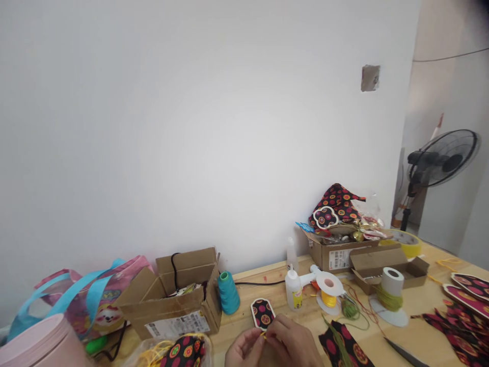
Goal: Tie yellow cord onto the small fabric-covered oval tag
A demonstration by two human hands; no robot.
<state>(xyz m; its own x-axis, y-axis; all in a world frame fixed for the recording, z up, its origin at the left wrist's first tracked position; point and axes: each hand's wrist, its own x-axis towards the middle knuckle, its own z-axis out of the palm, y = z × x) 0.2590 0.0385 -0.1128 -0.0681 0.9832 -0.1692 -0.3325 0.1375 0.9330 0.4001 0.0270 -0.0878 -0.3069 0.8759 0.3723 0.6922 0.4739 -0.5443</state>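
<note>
My left hand [244, 349] and my right hand [293, 342] meet at the bottom centre, fingertips pinched together. Between them shows a short bit of yellow cord [263, 335]. Just beyond the fingertips lies a small tag [263, 313] with a pale rim and dark fabric printed with round motifs. Whether the cord is joined to the tag I cannot tell. A white glue bottle [294, 291] stands to the right of the tag, and a teal thread cone [228, 294] to its left.
Left are an open cardboard box [171, 316], a pink bag [107, 290] and a pink canister [42, 341]. Right are a yellow cord spool [329, 283], a green cord spool [392, 285], scissors [405, 351], patterned fabric [458, 329] and a filled box [336, 255]. The wall borders the table [248, 290].
</note>
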